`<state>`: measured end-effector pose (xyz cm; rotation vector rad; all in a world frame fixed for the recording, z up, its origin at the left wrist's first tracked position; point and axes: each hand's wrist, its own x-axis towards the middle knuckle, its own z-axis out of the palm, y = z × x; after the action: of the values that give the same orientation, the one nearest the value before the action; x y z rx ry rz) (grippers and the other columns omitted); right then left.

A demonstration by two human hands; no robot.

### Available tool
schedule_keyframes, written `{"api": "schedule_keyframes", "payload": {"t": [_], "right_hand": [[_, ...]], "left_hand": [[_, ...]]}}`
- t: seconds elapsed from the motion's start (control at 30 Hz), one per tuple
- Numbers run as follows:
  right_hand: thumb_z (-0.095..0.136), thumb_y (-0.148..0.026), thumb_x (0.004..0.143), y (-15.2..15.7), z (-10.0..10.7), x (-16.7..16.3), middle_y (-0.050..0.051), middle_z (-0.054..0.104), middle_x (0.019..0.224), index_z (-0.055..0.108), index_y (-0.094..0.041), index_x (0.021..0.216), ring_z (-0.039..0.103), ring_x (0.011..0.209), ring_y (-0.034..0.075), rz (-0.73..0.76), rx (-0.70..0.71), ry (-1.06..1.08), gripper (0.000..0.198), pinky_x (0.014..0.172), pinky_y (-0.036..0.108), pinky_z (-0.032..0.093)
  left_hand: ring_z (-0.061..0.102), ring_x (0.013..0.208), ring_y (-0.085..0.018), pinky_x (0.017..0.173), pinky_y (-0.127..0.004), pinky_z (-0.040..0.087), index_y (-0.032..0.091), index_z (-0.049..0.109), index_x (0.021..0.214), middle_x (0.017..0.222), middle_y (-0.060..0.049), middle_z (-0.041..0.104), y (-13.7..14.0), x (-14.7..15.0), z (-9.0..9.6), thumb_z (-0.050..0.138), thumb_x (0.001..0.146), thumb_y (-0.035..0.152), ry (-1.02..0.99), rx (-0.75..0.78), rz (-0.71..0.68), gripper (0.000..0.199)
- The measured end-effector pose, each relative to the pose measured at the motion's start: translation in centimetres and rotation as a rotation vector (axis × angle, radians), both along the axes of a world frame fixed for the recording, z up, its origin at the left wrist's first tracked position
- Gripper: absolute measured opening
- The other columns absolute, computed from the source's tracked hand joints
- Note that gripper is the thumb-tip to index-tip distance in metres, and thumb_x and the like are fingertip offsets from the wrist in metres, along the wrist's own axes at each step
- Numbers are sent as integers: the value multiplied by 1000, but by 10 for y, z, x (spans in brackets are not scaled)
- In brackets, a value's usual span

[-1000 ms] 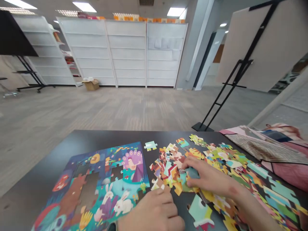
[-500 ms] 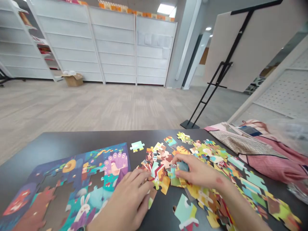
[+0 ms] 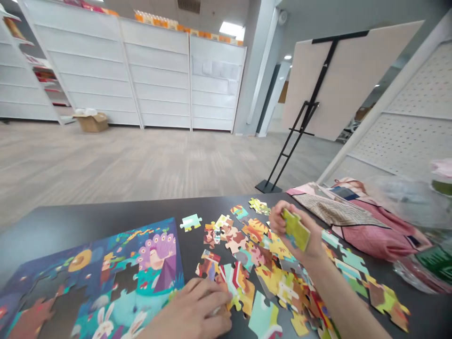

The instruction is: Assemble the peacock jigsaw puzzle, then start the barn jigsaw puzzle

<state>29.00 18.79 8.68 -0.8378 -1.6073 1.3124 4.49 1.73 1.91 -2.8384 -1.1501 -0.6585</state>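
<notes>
My right hand (image 3: 313, 248) is raised over the loose pieces on the right, gripping a yellow-green jigsaw puzzle piece (image 3: 297, 230) that faces me. Low in the middle, my left hand (image 3: 196, 308) rests between the partly assembled puzzle (image 3: 155, 268) and the pile. Its fingers are curled together, and what lies under them is mostly hidden. The puzzle at left shows a pink peacock, rabbits and a brown animal, with dark gaps in it. Loose puzzle pieces (image 3: 266, 275) lie heaped beside and below my right hand. One pale turquoise piece (image 3: 191, 222) sits apart near the back.
A dark table (image 3: 106, 214) carries everything. At its right edge lie a pink patterned cloth bag (image 3: 374, 235) and clear plastic packaging with a green label (image 3: 436, 263). Beyond stand a black easel stand (image 3: 294, 136), white shelving (image 3: 158, 80) and a cardboard box (image 3: 92, 122).
My right hand has lifted from the pile and moved right, now with a yellow-green piece in its fingers. My left hand's fingers have curled in more. The view has shifted slightly.
</notes>
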Motion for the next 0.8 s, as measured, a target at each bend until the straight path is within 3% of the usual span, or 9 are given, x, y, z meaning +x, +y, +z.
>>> {"api": "schedule_keyframes", "payload": {"t": [0.07,0.17,0.27,0.4,0.57,0.67,0.8], "right_hand": [[35,-61,96,-7,-4,-6,0,48,64,65,-24,85,48,58,18,94,118,-181,48,57,32,41],[41,-54,98,-24,-12,-21,5,69,91,72,-25,100,63,88,23,288,353,-497,43,83,37,48],[54,-48,94,-43,-21,-36,8,68,105,70,-23,110,63,95,25,390,543,-801,34,84,38,47],[67,-50,86,-55,-32,-49,8,62,102,66,-20,100,60,93,25,406,676,-982,33,78,35,46],[64,-47,89,-54,-38,-53,5,62,93,56,-21,89,58,86,23,399,649,-972,27,75,33,44],[68,-44,85,-49,-36,-50,2,64,87,54,-22,87,57,79,20,356,505,-902,26,72,31,42],[62,-49,88,-36,-31,-42,0,62,81,53,-23,81,56,74,17,222,304,-621,29,71,29,42]], "left_hand": [[63,107,-17,89,-27,49,28,65,105,123,4,69,0,1,-3,60,99,23,11,19,-18,9],[63,96,-17,82,-26,50,27,64,105,115,0,69,-3,1,-3,54,102,24,-46,6,-3,10],[61,87,-17,77,-27,49,24,63,102,100,-1,69,-8,-2,6,46,102,14,-162,-106,82,20],[57,82,-19,71,-31,46,21,61,90,89,-3,65,-11,-11,20,42,95,7,-292,-153,276,24],[56,79,-19,68,-31,44,22,60,88,86,-3,63,-10,-13,19,44,94,8,-337,-166,295,22],[55,79,-19,68,-31,43,21,59,87,85,-3,62,-9,-12,15,44,92,7,-354,-203,302,22],[56,82,-20,70,-31,45,22,60,87,87,-3,63,-8,-11,16,43,92,6,-352,-253,324,24]]}}
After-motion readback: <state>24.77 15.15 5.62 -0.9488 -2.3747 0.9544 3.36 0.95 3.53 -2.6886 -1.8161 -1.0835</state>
